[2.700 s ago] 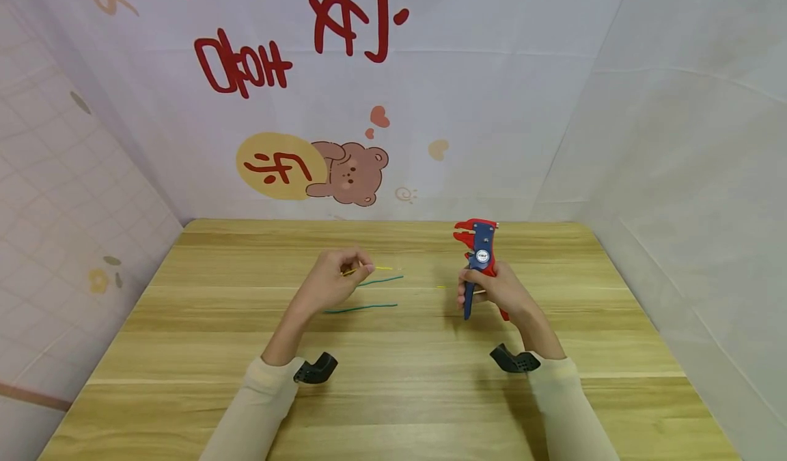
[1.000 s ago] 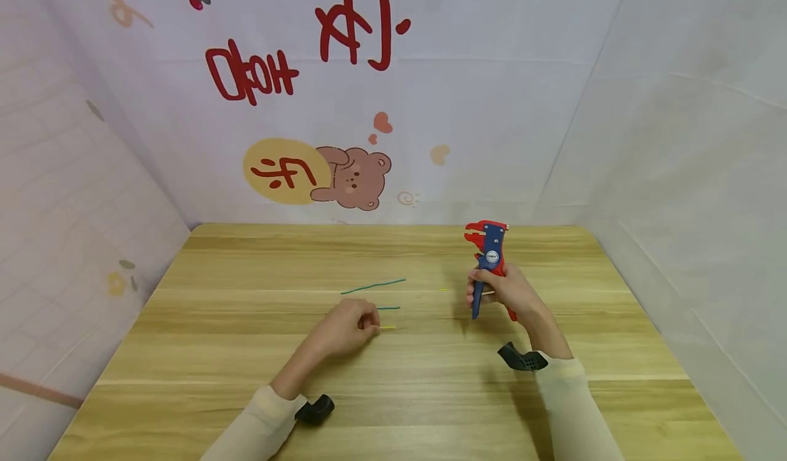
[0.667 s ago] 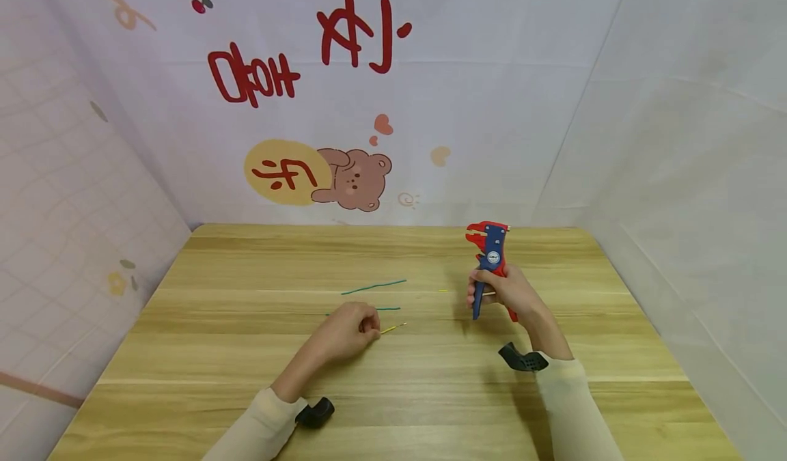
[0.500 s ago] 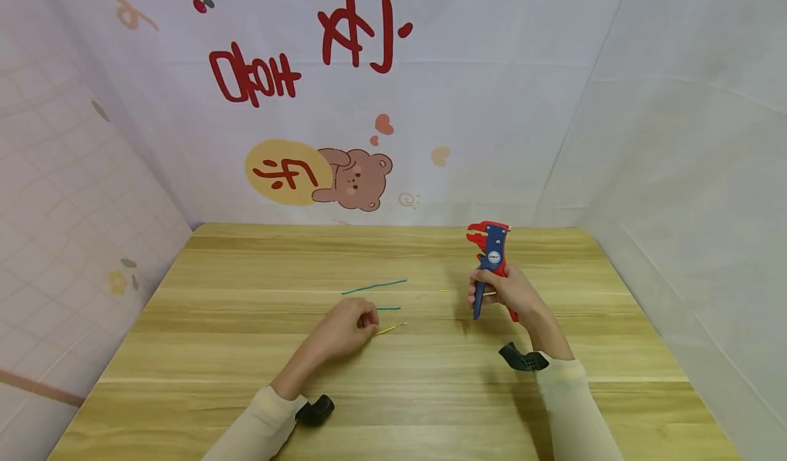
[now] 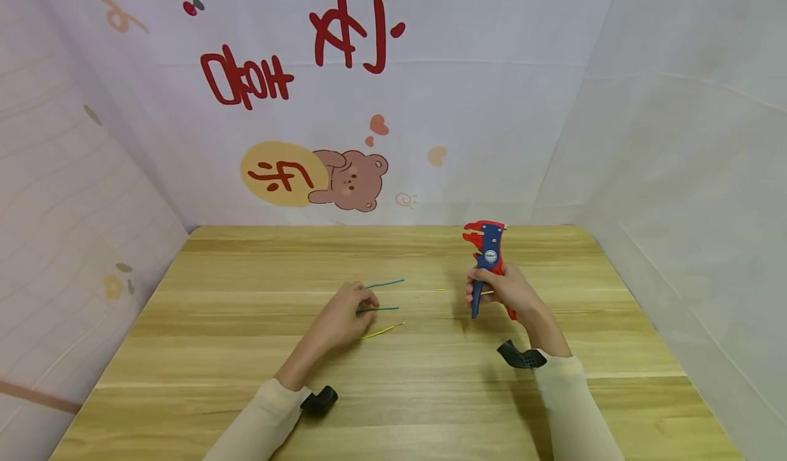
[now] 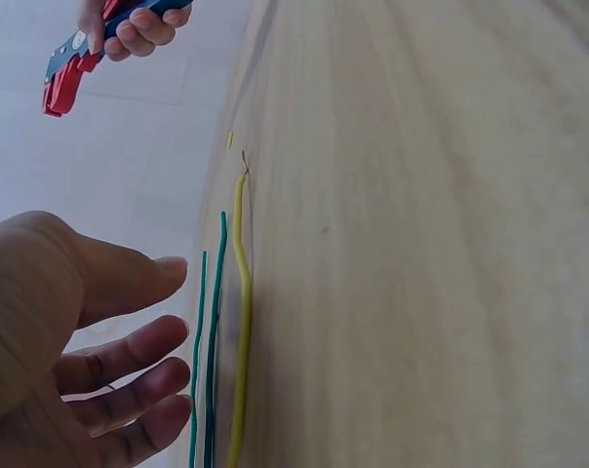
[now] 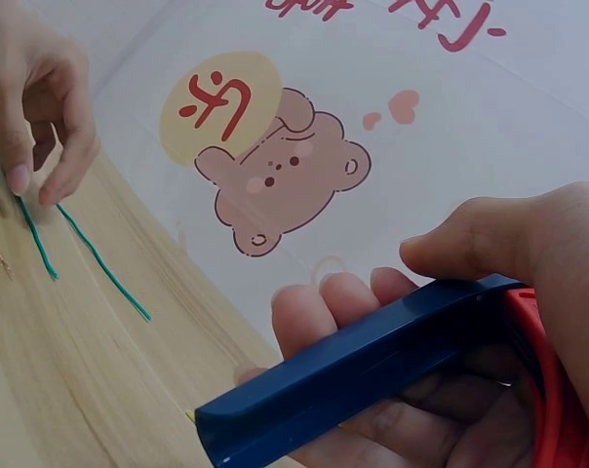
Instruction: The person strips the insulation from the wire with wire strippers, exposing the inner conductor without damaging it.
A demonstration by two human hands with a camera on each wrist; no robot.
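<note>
My left hand (image 5: 343, 317) hovers over two green wires, its thumb and fingers apart with nothing held between them in the left wrist view. The farther green wire (image 5: 387, 283) and the nearer green wire (image 5: 387, 308) run out to the right from behind the fingers. Closer to me lies a yellow wire (image 5: 382, 331), with thin bare strands (image 6: 244, 161) at its far tip. On the right, my right hand (image 5: 510, 290) grips the handles of a red and blue wire stripper (image 5: 490, 239), held upright with its open jaws facing left.
A short yellow scrap (image 5: 441, 289) lies on the wooden table (image 5: 418, 393) between the wires and the stripper. White printed fabric (image 5: 479, 106) hangs behind the table's back edge, with more fabric at both sides.
My left hand has brought the yellow wire nearer, laid it down and let go of it. It has since moved back over the green wires. My right hand keeps hold of the wire stripper.
</note>
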